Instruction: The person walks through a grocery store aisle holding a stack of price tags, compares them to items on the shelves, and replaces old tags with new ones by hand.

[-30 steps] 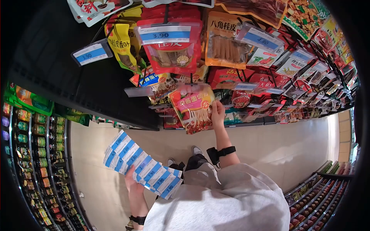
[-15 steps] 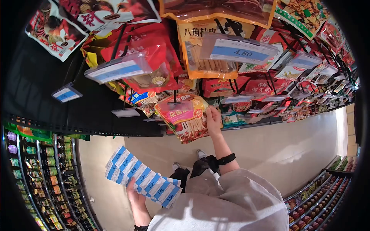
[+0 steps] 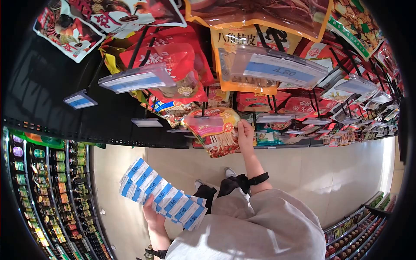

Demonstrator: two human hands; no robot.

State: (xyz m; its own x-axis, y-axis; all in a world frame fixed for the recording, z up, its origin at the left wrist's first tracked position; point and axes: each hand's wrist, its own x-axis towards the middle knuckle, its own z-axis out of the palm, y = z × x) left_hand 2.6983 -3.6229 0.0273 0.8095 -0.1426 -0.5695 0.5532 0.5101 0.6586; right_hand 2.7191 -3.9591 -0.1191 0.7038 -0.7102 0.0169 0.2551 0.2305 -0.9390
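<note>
My right hand (image 3: 245, 135) is closed on the right edge of a food packet (image 3: 214, 134) with a yellow and pink top and pale strips pictured below. The packet is at a low hook of the rack, its top partly behind a clear tag holder. Lower down, my left hand (image 3: 152, 213) grips a fanned stack of blue and white price labels (image 3: 162, 193), the thumb lying on top. Printed on the labels are figures such as 2.00 and 7.90.
Above hang an orange-edged bag (image 3: 247, 60), red packets (image 3: 173, 65) and clear tag holders, one a price tag (image 3: 284, 71) reading 4.80. Shelves of jars (image 3: 56, 186) stand at left, more shelves (image 3: 359, 227) at lower right. Tiled floor (image 3: 303, 169) lies beneath.
The view has shifted slightly, so the rack and its packets appear a little further right. My right hand still holds the packet, and my left still holds the labels.
</note>
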